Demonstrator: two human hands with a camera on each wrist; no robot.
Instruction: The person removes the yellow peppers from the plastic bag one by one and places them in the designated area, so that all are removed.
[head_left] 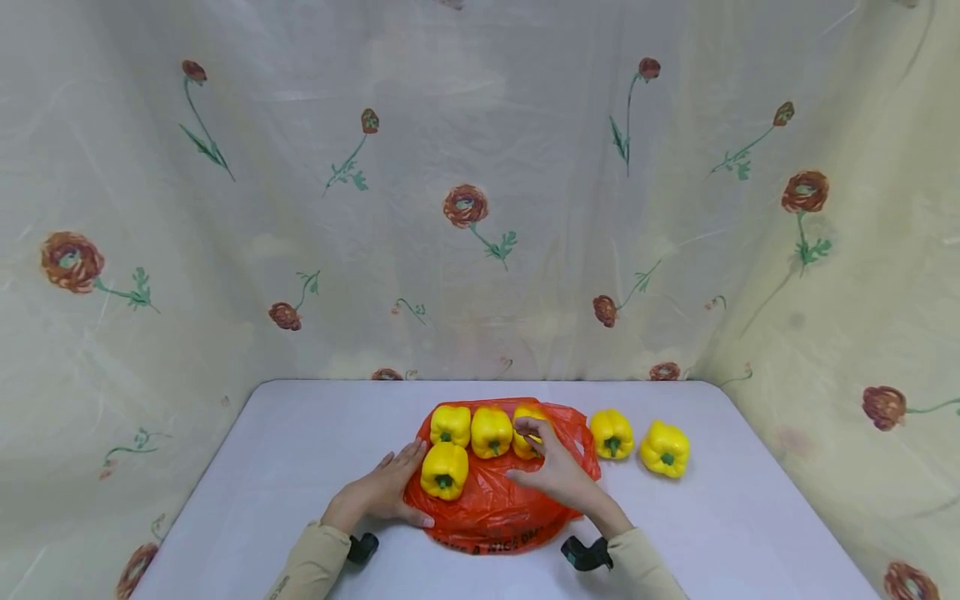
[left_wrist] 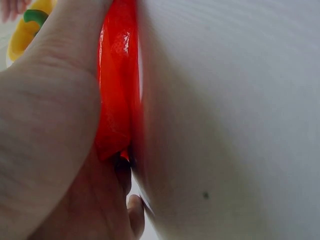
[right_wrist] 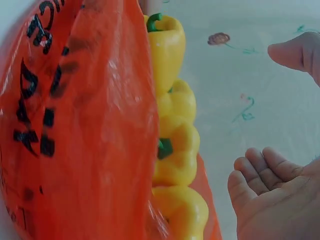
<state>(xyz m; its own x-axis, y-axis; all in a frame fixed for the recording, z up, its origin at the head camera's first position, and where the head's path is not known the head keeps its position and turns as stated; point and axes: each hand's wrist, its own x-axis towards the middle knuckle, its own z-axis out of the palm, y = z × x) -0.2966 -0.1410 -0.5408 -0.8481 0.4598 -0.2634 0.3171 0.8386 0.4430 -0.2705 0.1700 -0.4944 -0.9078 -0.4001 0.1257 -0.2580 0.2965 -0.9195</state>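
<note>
A red plastic bag [head_left: 495,500] with black printing lies on the table, and several yellow bell peppers [head_left: 444,471] sit on it, three along its far side. At the bag's left edge my left hand [head_left: 386,487] rests with fingers extended, touching the plastic beside the nearest pepper. My right hand [head_left: 558,471] hovers over the bag's right part, in front of the rightmost pepper on it, which it partly covers in the head view. Nothing shows between the thumb and the bent fingers of that hand in the right wrist view.
Two more yellow bell peppers [head_left: 666,448] stand on the white table [head_left: 300,433] to the right of the bag. A flower-printed curtain [head_left: 465,292] hangs behind the table and along both sides. Black wrist cameras [head_left: 587,553] hang under the sleeves.
</note>
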